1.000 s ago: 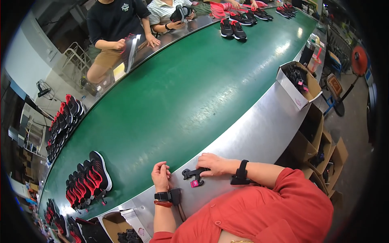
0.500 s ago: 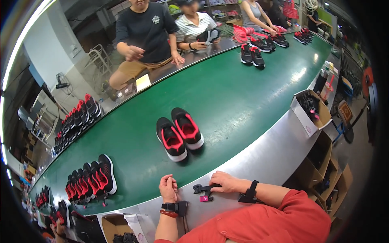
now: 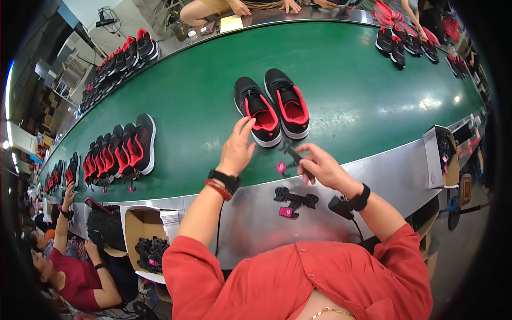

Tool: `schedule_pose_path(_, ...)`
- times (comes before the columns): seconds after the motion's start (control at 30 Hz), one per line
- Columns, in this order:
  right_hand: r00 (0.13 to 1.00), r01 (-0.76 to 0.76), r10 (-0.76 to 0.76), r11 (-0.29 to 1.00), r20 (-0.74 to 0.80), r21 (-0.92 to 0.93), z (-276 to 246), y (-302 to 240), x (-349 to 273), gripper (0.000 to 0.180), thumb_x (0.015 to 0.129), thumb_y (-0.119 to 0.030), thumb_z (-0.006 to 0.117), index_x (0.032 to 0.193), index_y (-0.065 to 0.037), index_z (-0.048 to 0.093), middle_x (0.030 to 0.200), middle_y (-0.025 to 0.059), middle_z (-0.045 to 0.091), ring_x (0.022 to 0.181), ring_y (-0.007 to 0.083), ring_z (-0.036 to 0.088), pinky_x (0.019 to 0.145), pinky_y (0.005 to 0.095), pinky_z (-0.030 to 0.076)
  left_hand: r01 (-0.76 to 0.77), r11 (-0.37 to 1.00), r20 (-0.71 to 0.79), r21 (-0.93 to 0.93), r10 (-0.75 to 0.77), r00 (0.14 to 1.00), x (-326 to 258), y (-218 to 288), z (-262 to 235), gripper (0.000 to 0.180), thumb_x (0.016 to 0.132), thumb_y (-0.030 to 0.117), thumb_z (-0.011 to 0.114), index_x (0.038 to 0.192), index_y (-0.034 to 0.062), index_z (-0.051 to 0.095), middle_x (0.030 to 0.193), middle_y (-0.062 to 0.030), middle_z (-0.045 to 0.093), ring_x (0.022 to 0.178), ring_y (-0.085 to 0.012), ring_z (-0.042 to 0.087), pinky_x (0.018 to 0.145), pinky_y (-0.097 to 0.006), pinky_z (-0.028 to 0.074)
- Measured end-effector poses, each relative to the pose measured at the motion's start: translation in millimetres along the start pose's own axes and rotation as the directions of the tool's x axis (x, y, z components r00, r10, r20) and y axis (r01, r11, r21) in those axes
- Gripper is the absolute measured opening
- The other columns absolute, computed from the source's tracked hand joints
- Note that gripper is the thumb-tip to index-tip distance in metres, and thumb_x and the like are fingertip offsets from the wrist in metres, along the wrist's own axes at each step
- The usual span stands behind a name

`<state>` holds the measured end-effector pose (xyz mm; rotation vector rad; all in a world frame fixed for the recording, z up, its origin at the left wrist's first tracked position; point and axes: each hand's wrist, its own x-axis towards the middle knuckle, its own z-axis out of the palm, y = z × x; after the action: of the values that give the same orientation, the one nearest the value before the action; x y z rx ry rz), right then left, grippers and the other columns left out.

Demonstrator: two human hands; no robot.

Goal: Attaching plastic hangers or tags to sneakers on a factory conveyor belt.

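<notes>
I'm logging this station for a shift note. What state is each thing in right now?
left hand: open, fingers reaching to the heel of the nearer shoe.
right hand: closed on a black hanger clip, held above the belt edge.
pair of black and red shoes: upright, side by side on the green belt.
second hanger clip: lying flat on the metal ledge.
cardboard box: open, clips inside.

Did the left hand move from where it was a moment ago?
Yes. The left hand has gone forward, off the metal ledge and out over the green belt, reaching the nearer black-and-red shoe.
</notes>
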<state>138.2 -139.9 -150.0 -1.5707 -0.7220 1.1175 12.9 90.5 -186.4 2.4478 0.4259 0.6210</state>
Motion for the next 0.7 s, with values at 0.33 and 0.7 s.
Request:
schedule_pose_path(0.33,0.996,-0.049,0.063,0.976,-0.056,0.212,25.8,17.3,40.5,0.040,0.096,-0.006,0.042,0.134,0.001,0.034,0.084,0.0103,0.059,0.060,0.0158,0.060,0.051,0.0270,0.050,-0.021,0.991,0.068,-0.133,0.030,0.997,11.0,-27.3,24.3,0.030,0.073,0.000,0.068,0.102,0.0045,0.059,0.093,-0.0108,0.064,0.080,-0.0283,0.063,0.071,-0.036,0.050)
schedule_pose_path(0.7,0.996,-0.026,0.044,0.969,-0.071,0.244,41.7,28.2,34.3,0.039,0.096,-0.005,0.041,0.133,0.000,0.036,0.082,0.0089,0.059,0.057,0.0131,0.059,0.048,0.0250,0.049,-0.102,0.994,-0.004,-0.040,0.102,0.995,-16.6,-17.6,16.1,0.020,0.069,-0.002,0.064,0.085,0.0038,0.054,0.089,-0.0107,0.058,0.083,-0.0341,0.060,0.071,-0.041,0.050)
